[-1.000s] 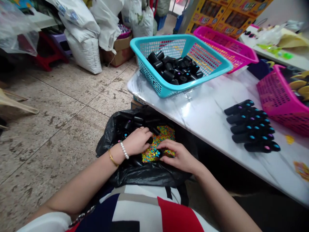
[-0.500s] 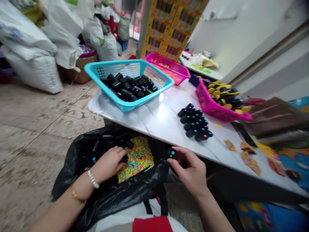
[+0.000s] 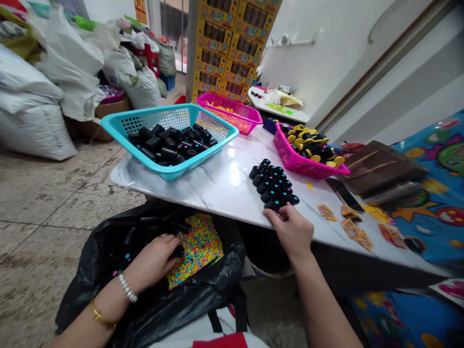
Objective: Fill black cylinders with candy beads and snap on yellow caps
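Observation:
My left hand (image 3: 157, 258) is down in an open black plastic bag (image 3: 213, 292), its fingers curled round a small black cylinder (image 3: 178, 251). Beside those fingers, a heap of tiny multicoloured beads (image 3: 197, 246) fills one side of the bag, with more black cylinders on the other side. At the table's near edge my right hand (image 3: 295, 232) is closed on another black cylinder (image 3: 271, 205), partly hidden by the fingers. That cylinder is at the front of a block of black cylinders (image 3: 270, 181) with blue or pink dots on their ends.
On the white table (image 3: 217, 193) stand a turquoise basket (image 3: 170, 169) of black cylinders, a pink basket (image 3: 308, 166) of black pieces with yellow caps, and another pink basket (image 3: 250, 118) behind. Printed wrappers (image 3: 357, 234) lie at right. White sacks (image 3: 39, 121) crowd the left floor.
My right hand has moved from beside the bag up to the front of the cylinder block, carrying its black cylinder. My left hand remains in the bag. The camera view has shifted.

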### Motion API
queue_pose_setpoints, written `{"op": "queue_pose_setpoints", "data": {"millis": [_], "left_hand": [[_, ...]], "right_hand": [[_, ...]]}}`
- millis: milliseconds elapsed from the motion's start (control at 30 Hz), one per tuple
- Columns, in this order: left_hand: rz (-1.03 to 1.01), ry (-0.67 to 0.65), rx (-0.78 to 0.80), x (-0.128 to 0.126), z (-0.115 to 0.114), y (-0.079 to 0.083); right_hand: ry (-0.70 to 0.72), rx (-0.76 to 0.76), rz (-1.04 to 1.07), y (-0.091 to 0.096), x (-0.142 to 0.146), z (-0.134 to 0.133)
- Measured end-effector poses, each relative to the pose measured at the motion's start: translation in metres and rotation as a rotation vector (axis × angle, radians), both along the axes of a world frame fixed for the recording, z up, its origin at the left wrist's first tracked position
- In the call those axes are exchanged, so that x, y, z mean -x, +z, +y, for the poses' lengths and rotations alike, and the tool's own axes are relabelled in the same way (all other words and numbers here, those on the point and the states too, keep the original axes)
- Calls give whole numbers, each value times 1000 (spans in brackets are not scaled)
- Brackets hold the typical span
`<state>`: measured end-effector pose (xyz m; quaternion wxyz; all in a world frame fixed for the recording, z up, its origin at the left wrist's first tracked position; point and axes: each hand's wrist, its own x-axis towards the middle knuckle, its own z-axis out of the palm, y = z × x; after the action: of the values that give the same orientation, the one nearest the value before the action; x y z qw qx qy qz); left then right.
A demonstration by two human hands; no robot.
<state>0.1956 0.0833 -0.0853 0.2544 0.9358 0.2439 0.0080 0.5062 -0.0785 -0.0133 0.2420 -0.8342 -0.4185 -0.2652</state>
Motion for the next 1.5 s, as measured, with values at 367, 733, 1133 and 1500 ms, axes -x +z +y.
{"op": "queue_pose_setpoints", "data": {"millis": [367,733,1133,1500], "left_hand": [[-134,46,77,-1,-7,2],[-276,52,174,9,-7,-3],[-301,378,48,14,17,-1],[-273,154,25,6,8,6]], "right_hand": [[722,241,474,-20,131,25],[929,825,512,-62,141,73],[1131,835,700,-75,146,80],[1018,331,1427,-58,113,50]]}}
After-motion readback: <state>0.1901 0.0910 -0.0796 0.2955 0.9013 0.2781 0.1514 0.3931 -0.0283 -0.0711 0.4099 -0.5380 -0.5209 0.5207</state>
